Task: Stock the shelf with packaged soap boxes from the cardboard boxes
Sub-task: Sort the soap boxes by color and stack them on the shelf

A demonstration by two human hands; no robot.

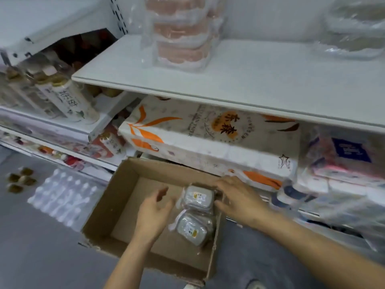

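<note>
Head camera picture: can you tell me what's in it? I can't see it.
Two hands, left hand and right hand, reach around a wrapped grey soap box in a cardboard box on the floor. A second soap pack lies beside it, below a white shelf.

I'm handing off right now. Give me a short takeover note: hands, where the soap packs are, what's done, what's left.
Left hand: open, inside the cardboard box, just left of the upper soap pack, not gripping.
Right hand: at that pack's right edge by the box wall; grip unclear.
Lower soap pack lies just nearer in the box; the rest of the box floor is bare.
Pink wrapped packs stand on the white shelf above.
Left: lift both grey packs out and shelve them.
</note>
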